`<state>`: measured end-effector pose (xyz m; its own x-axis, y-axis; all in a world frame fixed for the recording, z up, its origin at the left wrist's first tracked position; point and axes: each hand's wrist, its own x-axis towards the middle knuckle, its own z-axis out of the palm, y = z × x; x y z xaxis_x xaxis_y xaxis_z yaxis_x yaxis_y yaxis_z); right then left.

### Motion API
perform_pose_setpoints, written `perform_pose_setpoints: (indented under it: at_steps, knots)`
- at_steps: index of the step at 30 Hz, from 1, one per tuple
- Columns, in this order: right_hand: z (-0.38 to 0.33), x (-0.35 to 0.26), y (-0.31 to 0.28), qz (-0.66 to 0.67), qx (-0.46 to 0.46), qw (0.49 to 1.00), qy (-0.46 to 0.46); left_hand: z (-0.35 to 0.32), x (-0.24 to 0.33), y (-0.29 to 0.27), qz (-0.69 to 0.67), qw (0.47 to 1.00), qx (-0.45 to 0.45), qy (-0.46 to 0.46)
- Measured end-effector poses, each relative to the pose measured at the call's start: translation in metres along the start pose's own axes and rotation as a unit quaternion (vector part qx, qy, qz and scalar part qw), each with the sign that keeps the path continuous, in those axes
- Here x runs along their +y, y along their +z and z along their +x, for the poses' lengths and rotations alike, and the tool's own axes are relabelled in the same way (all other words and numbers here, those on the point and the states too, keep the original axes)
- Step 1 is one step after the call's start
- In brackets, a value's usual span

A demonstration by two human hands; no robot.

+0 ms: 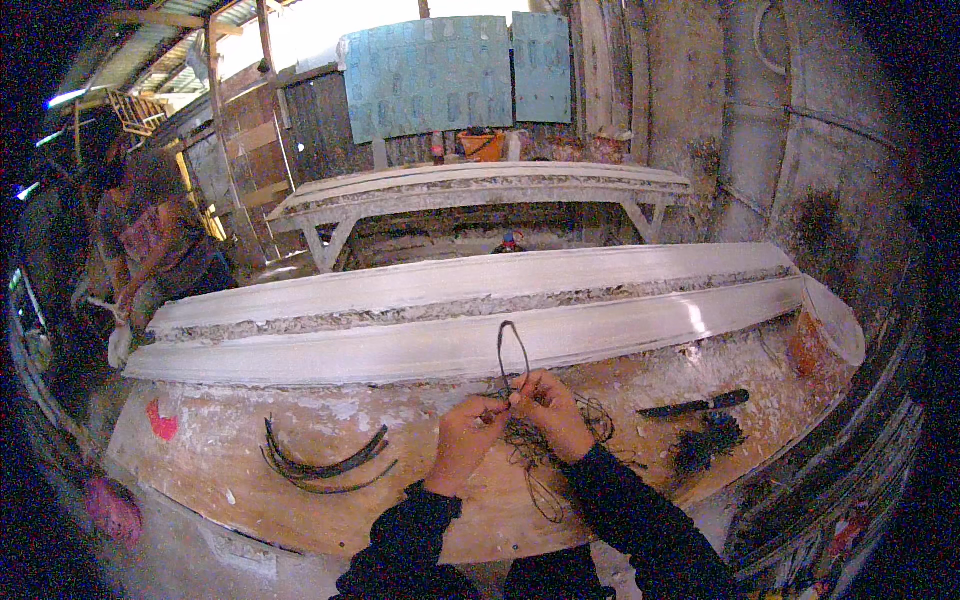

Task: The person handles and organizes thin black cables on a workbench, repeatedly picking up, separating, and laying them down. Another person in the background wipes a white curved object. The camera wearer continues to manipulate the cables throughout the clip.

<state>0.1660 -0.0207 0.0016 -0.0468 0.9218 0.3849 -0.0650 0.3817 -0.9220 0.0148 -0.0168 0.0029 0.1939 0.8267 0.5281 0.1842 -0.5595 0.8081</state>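
A thin dark wire loop is pinched upright between the fingers of the left hand and right hand, both clamped on its base above a tangled dark wire bundle on the plaster-stained wooden desk (long white plaster moulding just behind, black-handled knife to the right).

A long white plaster moulding lies across the middle of the frame on the plaster-spattered tabletop, with a second one on trestles behind it. Curved dark strips lie at lower left, a dark-handled knife and a dark fibre bundle at right. Another person bends over at the left edge.
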Motion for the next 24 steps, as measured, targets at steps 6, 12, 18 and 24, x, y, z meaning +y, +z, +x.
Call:
perform_pose_setpoints:
  at_steps: [6,12,18,24]
  knots:
    - [-0.002,-0.018,0.006,0.116,0.082,0.989,0.035,0.0,0.008,-0.002,0.021,1.0,-0.009,-0.003]
    - [-0.001,-0.022,0.004,0.067,0.089,0.994,0.019,0.003,0.002,-0.003,0.143,0.983,0.004,0.115]
    - [0.002,-0.022,-0.001,0.066,0.146,0.984,0.076,0.003,0.001,-0.005,0.163,0.981,-0.009,0.102]
    - [-0.001,-0.027,0.001,0.089,0.15,0.984,0.03,0.004,0.006,-0.009,0.145,0.979,0.119,0.079]
